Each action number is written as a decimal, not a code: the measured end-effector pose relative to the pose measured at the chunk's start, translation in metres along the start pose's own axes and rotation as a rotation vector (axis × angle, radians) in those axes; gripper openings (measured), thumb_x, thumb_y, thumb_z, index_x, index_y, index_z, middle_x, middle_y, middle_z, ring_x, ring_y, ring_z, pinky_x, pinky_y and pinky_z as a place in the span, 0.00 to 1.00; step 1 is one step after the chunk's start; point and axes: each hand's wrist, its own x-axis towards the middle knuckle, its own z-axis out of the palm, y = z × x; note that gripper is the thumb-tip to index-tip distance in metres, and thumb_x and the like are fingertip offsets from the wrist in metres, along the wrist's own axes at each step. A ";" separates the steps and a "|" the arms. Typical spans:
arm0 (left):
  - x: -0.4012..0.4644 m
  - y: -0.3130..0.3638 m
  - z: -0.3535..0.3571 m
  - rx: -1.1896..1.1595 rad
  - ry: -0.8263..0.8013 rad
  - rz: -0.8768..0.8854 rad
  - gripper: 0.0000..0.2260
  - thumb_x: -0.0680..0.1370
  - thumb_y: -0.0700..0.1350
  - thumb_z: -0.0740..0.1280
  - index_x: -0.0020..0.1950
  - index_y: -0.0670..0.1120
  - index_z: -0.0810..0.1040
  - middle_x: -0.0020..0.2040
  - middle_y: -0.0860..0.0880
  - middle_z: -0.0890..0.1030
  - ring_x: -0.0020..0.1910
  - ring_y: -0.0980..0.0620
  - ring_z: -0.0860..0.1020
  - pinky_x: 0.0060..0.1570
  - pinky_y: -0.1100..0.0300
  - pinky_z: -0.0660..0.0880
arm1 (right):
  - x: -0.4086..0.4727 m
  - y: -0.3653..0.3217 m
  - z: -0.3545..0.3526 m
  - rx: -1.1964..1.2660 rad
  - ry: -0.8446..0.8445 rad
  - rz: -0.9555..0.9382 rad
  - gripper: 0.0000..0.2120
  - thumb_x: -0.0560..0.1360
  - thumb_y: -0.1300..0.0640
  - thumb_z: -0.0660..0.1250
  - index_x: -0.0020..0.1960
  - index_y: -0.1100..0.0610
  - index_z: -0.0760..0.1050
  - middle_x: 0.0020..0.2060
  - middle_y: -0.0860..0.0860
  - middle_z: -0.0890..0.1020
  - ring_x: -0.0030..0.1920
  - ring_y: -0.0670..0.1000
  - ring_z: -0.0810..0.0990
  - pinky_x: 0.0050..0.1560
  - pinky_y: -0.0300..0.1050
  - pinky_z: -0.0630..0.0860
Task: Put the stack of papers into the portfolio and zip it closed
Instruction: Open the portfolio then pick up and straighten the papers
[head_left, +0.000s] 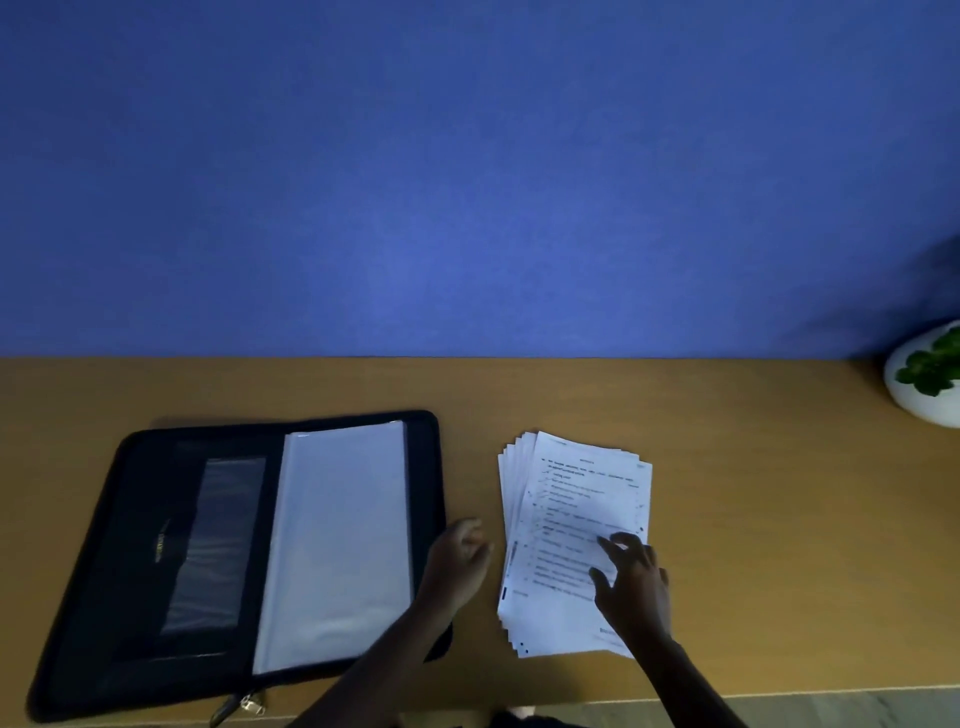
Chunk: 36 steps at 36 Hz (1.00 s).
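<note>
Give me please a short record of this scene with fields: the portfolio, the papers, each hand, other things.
portfolio: open flat on the table, clear sleeves showing, no papers in it
stack of papers: fanned, on the table right of the portfolio
left hand: between portfolio and papers, holds nothing
right hand: fingers spread on the stack
other: potted plant at far right

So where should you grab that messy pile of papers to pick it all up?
Probably by its long sides. The stack of papers lies flat and fanned toward its left edge, so the right hand resting on top could pinch the right edge while the left hand, beside it, squares and lifts the stepped left edge.
</note>
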 end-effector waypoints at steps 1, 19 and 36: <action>0.004 0.005 0.006 -0.006 -0.008 -0.017 0.21 0.82 0.47 0.69 0.74 0.45 0.74 0.65 0.49 0.81 0.57 0.57 0.80 0.51 0.68 0.77 | 0.001 0.004 -0.001 -0.006 -0.009 -0.006 0.26 0.67 0.57 0.85 0.64 0.53 0.85 0.61 0.51 0.85 0.61 0.58 0.83 0.55 0.61 0.83; 0.048 0.044 0.055 -0.298 0.110 -0.342 0.15 0.79 0.48 0.70 0.64 0.44 0.79 0.60 0.49 0.81 0.54 0.49 0.81 0.50 0.58 0.76 | 0.005 0.017 0.000 0.021 -0.076 -0.069 0.29 0.65 0.53 0.86 0.65 0.51 0.84 0.62 0.49 0.82 0.62 0.55 0.81 0.52 0.54 0.83; 0.068 0.043 0.057 -0.339 0.002 -0.488 0.11 0.79 0.48 0.73 0.50 0.39 0.85 0.49 0.42 0.87 0.49 0.44 0.85 0.47 0.55 0.79 | 0.005 0.024 -0.001 0.054 -0.079 -0.109 0.29 0.66 0.52 0.86 0.64 0.52 0.83 0.62 0.50 0.81 0.62 0.55 0.80 0.52 0.54 0.83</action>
